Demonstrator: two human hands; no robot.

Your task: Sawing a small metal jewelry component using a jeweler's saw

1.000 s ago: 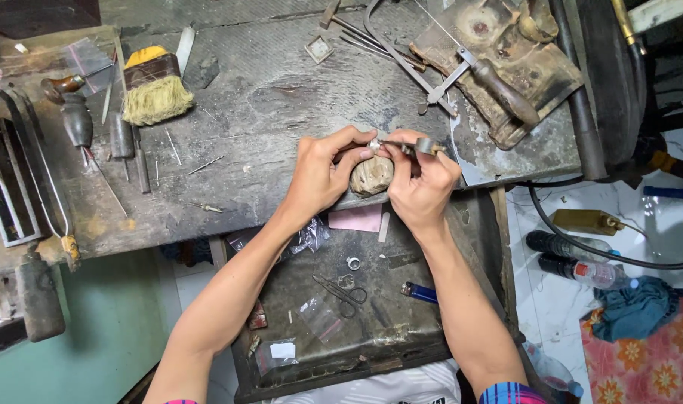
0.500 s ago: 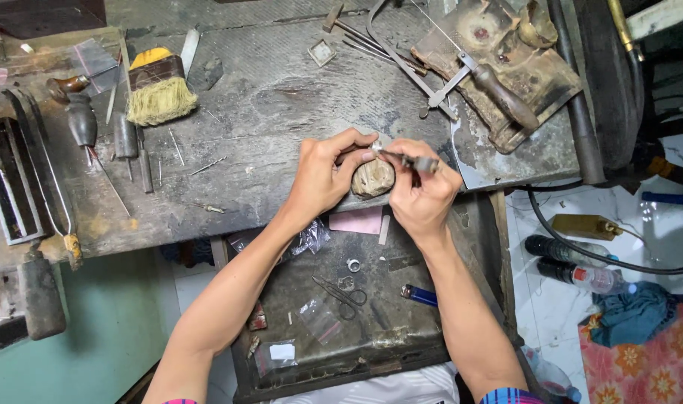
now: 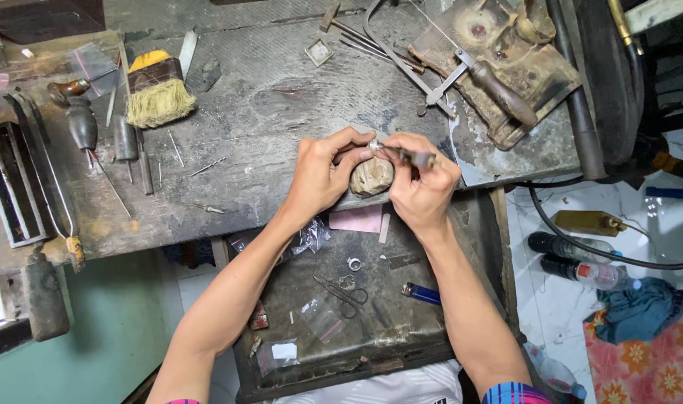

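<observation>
Scarred grey-brown wooden workbench (image 3: 281, 105), cluttered w/ tools. Our left hand (image 3: 319, 176) pinches a small silver metal ring (image 3: 373, 145) between thumb & fingertips, braced on top of a worn rounded wooden bench peg (image 3: 372, 176). Our right hand (image 3: 423, 187) is closed tight on a slim dark-handled hand tool (image 3: 410, 156), tip touching the ring. Just below the fingers: pink paper slip (image 3: 356, 219), then an open drawer tray (image 3: 379, 337) w/ small black scissors (image 3: 343, 293) & a blue lighter (image 3: 421, 293). Far left of the fingers, a yellow-bristled brush (image 3: 156, 93); up-right, a wooden-handled jeweller's saw frame (image 3: 461, 71).
</observation>
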